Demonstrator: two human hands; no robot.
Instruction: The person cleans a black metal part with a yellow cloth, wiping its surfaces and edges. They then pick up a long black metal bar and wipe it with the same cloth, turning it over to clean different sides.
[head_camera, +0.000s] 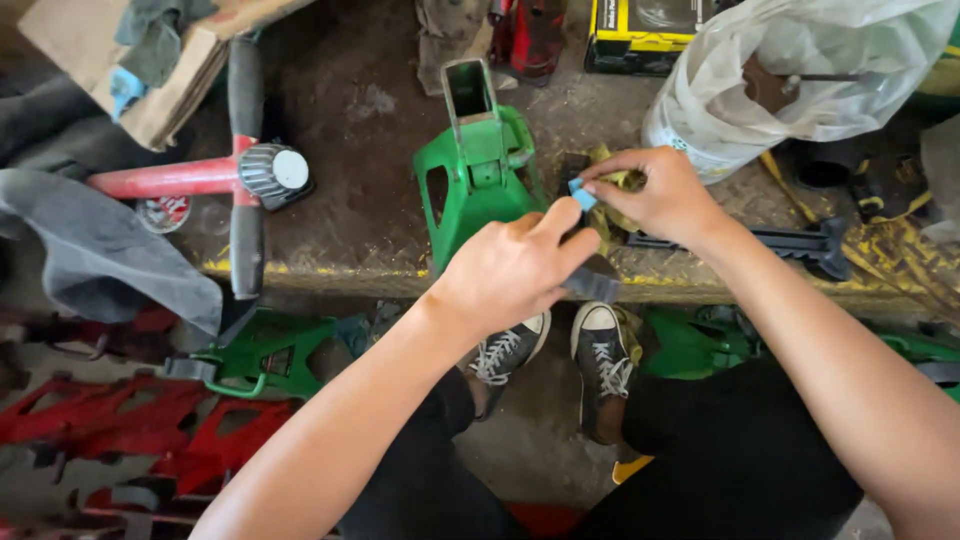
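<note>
Green pressed-steel jack stand (478, 170) upright on the grimy workbench (350, 130); likely heavy, rigid, best gripped by its legs. In front of it, left hand (510, 268) closed around a dark flat metal piece (592, 285). Right hand (660, 195) pinches a small blue chalk-like block (581, 194), light, probably crumbly.

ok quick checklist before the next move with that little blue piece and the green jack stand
1. Blue piece pinched by right hand fingers: ok.
2. Left hand holds a dark grey flat part at the bench edge: ok, though how firm the hold is cannot be told.
3. Green jack stand standing upright on the workbench: ok.
4. Stand's base clear of the bench edge: cannot tell, the hands cover it.
5. Room around the stand: not ok, white plastic bag and black ratchet bar crowd the right side.
6. Feet below: not ok, shoes sit under the bench edge among green stands.
</note>
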